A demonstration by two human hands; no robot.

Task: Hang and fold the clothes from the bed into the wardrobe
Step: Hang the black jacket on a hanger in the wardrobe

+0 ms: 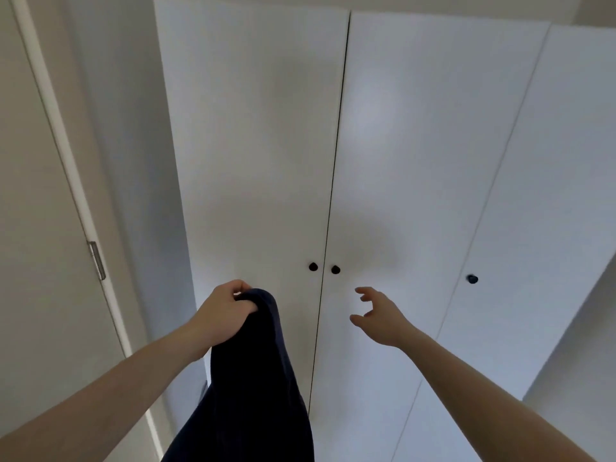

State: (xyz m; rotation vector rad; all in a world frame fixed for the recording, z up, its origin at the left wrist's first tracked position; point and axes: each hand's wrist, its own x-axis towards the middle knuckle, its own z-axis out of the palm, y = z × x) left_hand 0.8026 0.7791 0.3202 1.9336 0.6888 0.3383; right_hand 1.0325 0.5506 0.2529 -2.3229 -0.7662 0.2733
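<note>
Clothes are barely begun: the left hand (226,308) grips one dark garment (253,378), the right hand (380,315) reaches, fingers spread, toward the closed wardrobe's knob (335,269).

Below the left hand (224,311), the dark garment (253,388) runs off the bottom edge; closed wardrobe doors (266,161) hide the inside.

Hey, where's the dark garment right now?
In the head view the dark navy garment hangs low and left of centre, gripped at its top by the left hand, in front of the closed left wardrobe door.
</note>
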